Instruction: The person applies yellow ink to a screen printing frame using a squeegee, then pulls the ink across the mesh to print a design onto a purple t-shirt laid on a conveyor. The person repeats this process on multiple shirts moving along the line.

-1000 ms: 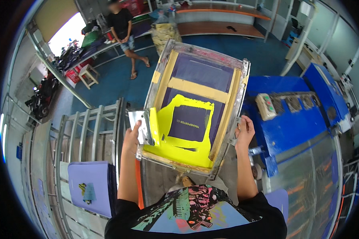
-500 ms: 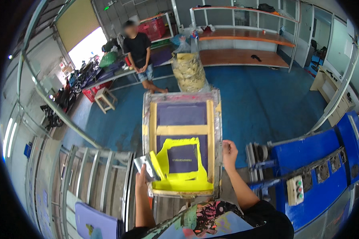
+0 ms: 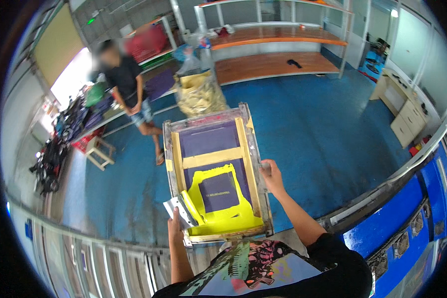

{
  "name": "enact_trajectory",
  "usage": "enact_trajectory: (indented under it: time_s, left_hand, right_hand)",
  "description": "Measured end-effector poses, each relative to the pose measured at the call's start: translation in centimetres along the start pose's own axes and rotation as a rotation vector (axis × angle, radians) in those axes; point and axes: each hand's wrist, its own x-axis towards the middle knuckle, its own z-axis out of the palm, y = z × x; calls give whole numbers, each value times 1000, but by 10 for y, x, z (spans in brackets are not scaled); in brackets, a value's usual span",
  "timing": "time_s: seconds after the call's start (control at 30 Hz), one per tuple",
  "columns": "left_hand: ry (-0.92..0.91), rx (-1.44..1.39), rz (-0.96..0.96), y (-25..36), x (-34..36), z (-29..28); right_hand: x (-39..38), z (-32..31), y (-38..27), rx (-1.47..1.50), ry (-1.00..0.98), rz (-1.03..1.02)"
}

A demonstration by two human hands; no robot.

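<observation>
A screen-printing frame [image 3: 257, 158] with a worn grey border is in front of me, angled slightly. Tape lines its inside and crosses its middle. Bright yellow ink [image 3: 226, 218] is spread around a dark rectangle of mesh, thickest along the near end. My left hand [image 3: 174, 222] grips a squeegee [image 3: 180, 211] with a metal holder and a yellow-coated blade, resting at the frame's near left corner. On the opposite side, my right hand [image 3: 271, 177] is closed on the frame's right edge; its fingertips are partly hidden.
A person [image 3: 126, 84] in a black shirt stands ahead on the left, near a white stool [image 3: 100, 151]. Behind the frame is a bulky plastic-wrapped bag [image 3: 201, 93]. Orange shelves [image 3: 278, 64] line the back. Blue machinery [image 3: 395, 233] and metal rails [image 3: 104, 258] flank me.
My view has swung, and the machine's button box has left the picture. The frame now appears tilted, over different surroundings. Both hands keep their places on the squeegee and frame edge.
</observation>
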Motion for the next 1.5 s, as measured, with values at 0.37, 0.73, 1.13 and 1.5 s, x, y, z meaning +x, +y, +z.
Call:
enact_trajectory:
  time_s: [0.37, 0.73, 1.13, 1.5]
  left_hand:
    - [-251, 67, -118, 48, 83, 142]
    - [-303, 298, -128, 37, 196, 273]
    - [-790, 46, -164, 32, 225, 435]
    - [-1128, 154, -190, 44, 242, 633]
  right_hand:
    - [48, -75, 43, 226, 179, 331]
    - [141, -118, 72, 72, 369, 397]
    - [209, -164, 116, -73, 564, 364]
    - [235, -267, 149, -29, 824, 393]
